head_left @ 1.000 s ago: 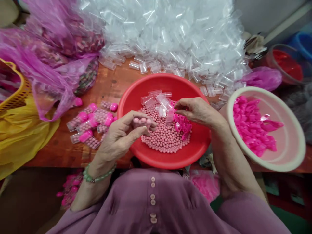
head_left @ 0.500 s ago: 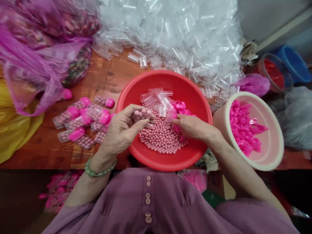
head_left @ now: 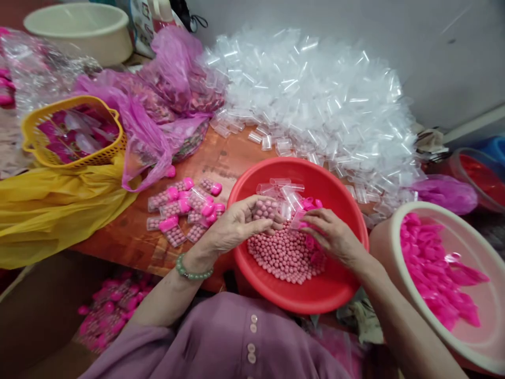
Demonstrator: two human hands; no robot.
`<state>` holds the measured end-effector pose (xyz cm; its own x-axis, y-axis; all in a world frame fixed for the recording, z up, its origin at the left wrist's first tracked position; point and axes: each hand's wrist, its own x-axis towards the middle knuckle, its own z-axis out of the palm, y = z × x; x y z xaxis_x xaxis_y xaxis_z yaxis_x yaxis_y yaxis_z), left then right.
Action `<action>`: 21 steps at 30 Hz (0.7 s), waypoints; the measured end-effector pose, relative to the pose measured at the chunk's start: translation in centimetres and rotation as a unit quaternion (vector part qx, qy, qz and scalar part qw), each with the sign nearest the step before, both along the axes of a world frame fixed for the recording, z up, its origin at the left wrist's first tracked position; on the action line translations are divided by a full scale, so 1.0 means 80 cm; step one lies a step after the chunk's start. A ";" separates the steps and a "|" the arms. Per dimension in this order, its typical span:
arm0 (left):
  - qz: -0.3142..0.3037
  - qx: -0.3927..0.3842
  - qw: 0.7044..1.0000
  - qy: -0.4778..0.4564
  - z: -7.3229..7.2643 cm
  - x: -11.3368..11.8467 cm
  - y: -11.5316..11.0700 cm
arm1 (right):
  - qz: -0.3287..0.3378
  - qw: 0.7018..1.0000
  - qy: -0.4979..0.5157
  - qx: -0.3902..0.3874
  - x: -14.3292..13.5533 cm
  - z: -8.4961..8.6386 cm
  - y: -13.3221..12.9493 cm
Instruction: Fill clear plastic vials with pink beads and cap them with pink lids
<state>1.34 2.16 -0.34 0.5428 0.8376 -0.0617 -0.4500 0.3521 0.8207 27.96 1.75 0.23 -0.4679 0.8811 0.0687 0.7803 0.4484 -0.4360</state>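
Note:
My left hand (head_left: 236,223) is closed around a clear plastic tube (head_left: 265,209) filled with pink balls, held over the left side of a red basin (head_left: 252,287). My right hand (head_left: 333,234) is over the basin's right side, with its fingers pinched on an empty-looking clear tube (head_left: 296,220). A bit of bright pink shows at those fingertips; whether it is a separate piece is unclear. Loose pink balls (head_left: 284,258) cover the basin floor. Behind them lie several clear tubes (head_left: 292,197), and bright pink caps (head_left: 313,202) sit partly behind my right hand.
Filled tubes with pink caps (head_left: 173,205) lie left of the basin. A big heap of clear tubes (head_left: 311,100) spreads behind. To the right stands a pale tub (head_left: 398,210) of pink pieces (head_left: 434,268). Purple bags (head_left: 153,131) and a yellow basket (head_left: 73,163) are at left.
The view has swung left and up, showing the yellow basket. Relative to the basin, my right hand has moved left with the clear tube, closer to my left hand. The filled tube has turned.

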 end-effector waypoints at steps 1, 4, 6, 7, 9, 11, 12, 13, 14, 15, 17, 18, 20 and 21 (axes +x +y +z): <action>0.004 0.005 1.000 -0.002 -0.001 0.002 -0.002 | -0.044 0.996 0.081 -0.011 -0.001 0.003 0.001; 0.008 0.015 1.000 0.001 -0.001 0.009 -0.009 | -0.166 0.934 0.300 -0.103 -0.011 0.016 0.004; 0.010 0.013 1.000 0.007 -0.002 0.014 -0.014 | -0.183 0.884 0.394 -0.169 -0.024 0.025 0.007; 0.014 0.012 1.000 0.010 -0.002 0.016 -0.015 | -0.176 0.871 0.414 -0.195 -0.031 0.031 0.008; 0.018 0.009 1.000 0.013 -0.002 0.019 -0.015 | -0.148 0.867 0.423 -0.217 -0.046 0.040 0.009; 0.006 0.001 1.000 0.008 0.000 0.020 -0.013 | -0.121 0.879 0.409 -0.215 -0.059 0.048 0.011; -0.005 -0.006 1.000 0.004 0.001 0.019 -0.011 | -0.110 0.887 0.400 -0.204 -0.064 0.050 0.013; -0.011 -0.016 1.000 -0.003 0.003 0.019 -0.009 | -0.100 0.894 0.392 -0.191 -0.069 0.052 0.015; -0.014 -0.028 0.999 -0.011 0.005 0.018 -0.006 | -0.092 0.901 0.386 -0.177 -0.073 0.053 0.018; -0.015 -0.042 0.999 -0.021 0.007 0.016 -0.004 | -0.086 0.904 0.384 -0.166 -0.076 0.053 0.021; -0.027 -0.077 0.996 -0.042 0.009 0.013 0.001 | -0.082 0.898 0.402 -0.159 -0.081 0.052 0.027; -0.034 -0.095 0.993 -0.056 0.009 0.011 0.004 | -0.082 0.889 0.420 -0.163 -0.082 0.051 0.030; -0.050 -0.123 0.988 -0.081 0.008 0.009 0.008 | -0.085 0.870 0.452 -0.175 -0.083 0.051 0.034; -0.054 -0.130 0.986 -0.090 0.008 0.008 0.010 | -0.086 0.864 0.461 -0.181 -0.082 0.051 0.035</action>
<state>2.00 2.98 0.27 0.6502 0.7424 -0.1616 -0.5277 0.5943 0.6069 21.39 4.53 4.29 -0.2220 0.9739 0.0481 0.0668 0.0644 -0.9957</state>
